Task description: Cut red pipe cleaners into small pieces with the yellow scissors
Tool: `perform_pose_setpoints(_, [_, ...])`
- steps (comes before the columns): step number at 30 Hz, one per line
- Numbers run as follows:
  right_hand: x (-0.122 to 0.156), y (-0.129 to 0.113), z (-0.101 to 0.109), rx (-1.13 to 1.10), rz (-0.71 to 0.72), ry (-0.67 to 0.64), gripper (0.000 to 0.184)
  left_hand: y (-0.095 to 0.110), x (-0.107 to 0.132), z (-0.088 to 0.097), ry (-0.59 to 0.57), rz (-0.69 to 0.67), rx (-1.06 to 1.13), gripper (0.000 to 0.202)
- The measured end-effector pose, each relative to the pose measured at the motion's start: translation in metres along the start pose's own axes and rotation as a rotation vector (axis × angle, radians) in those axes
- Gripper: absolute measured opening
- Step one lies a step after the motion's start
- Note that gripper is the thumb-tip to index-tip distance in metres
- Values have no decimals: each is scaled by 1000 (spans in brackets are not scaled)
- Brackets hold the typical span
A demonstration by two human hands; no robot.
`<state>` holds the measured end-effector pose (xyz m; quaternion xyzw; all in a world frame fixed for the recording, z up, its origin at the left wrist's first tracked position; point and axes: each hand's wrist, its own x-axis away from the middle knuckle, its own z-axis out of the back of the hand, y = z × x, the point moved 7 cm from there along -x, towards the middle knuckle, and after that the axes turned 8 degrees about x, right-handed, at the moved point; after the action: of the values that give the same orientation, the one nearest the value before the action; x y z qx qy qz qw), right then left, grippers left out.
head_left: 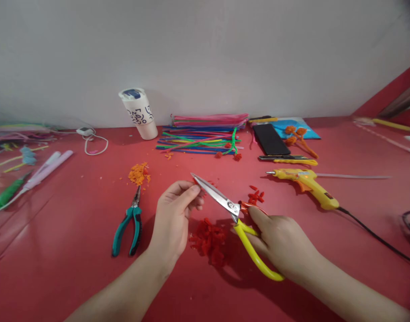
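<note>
My right hand (282,237) is wrapped round a pair of scissors (221,197) with one yellow and one red handle. The blades point up and left and look nearly closed. At their tips my left hand (174,214) is closed in a pinch on a small red fuzzy piece (195,181), mostly hidden by thumb and fingers. Below the blades lies a pile of red fuzzy snippets (210,241) on the red table (91,286). A smaller group of red snippets (256,196) rests just beyond my right hand.
Teal-handled pliers (127,226) and orange clippings (138,173) lie left. Behind are a white tumbler (139,114) and coloured pipe cleaners (198,138). To the right sit a phone (271,139), a utility knife (288,159) and a corded yellow glue gun (307,181).
</note>
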<state>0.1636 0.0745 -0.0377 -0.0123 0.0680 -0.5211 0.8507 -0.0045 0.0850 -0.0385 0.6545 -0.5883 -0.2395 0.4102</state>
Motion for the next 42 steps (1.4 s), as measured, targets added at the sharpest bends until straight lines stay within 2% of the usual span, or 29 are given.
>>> perform_pose_setpoints(5, [-8, 4, -1, -663, -218, -170, 28, -10, 4, -11, -111, 77, -177, 7])
perform_pose_setpoints(8, [-8, 7, -4, -967, -360, -155, 21, -15, 10, -21, -209, 65, -443, 7])
perform_pose_setpoints(11, [-7, 8, -3, -1102, -398, -97, 22, -15, 19, -31, -305, -40, -700, 6])
perform_pose_setpoints(17, [-6, 1, 1, -1135, -374, -159, 15, -12, 31, -44, -414, -270, -955, 9])
perform_pose_setpoints(24, [-6, -1, 1, -1121, -373, -190, 7, -12, 33, -46, -439, -379, -1020, 12])
perform_pose_setpoints(27, [-5, -2, 0, -1128, -351, -214, 6, -12, 32, -44, -424, -327, -965, 9])
perform_pose_setpoints(29, [-5, -3, -1, -1129, -308, -228, 6, -18, 28, -41, -412, -164, -858, 5])
perform_pose_setpoints(32, [-6, -8, 1, -1154, -212, -219, 7, -35, 26, -37, -438, 173, -615, 11])
perform_pose_setpoints(34, [-5, -10, 1, -1177, -185, -218, 7, -42, 26, -36, -443, 304, -497, 14])
perform_pose_setpoints(35, [-5, -11, 1, -1185, -186, -227, 7, -44, 25, -35, -430, 326, -468, 13])
perform_pose_setpoints(38, [-4, -7, -1, -1185, -232, -207, 7, -40, 21, -31, -386, 274, -523, 12])
perform_pose_setpoints(42, [-8, 23, 6, -1065, -326, -19, 4, -18, 9, -24, -318, -3, -841, 19])
